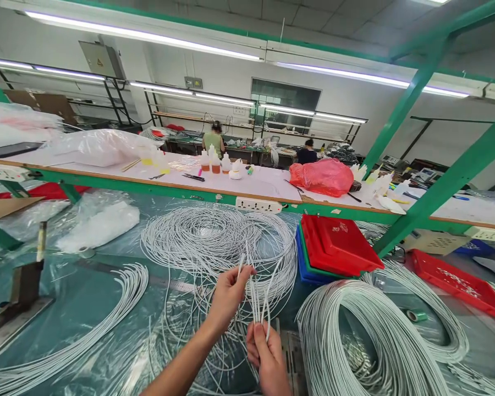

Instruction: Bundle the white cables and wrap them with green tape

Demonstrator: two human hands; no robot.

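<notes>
My right hand [268, 352] is closed around a small bunch of white cables [257, 302] that stand up out of the fist. Just above and to the left, my left hand [231, 289] pinches a white cable near its upper end. Behind both hands lies a large loose tangle of white cable [202, 234], with strands trailing down under my forearms. A thick, neat coil of cable [325, 330] sits to the right of my right hand. On the left, a curved bundle of cut cables [124, 308] rests on the plastic-covered bench [107, 363].
Stacked red trays [338, 245] stand right of the tangle; another red tray [457, 280] holds small white parts. A metal fixture [22, 291] is at far left. A raised shelf [264, 184] with bottles and a power strip [258, 205] crosses ahead. Two people [213, 140] sit farther back.
</notes>
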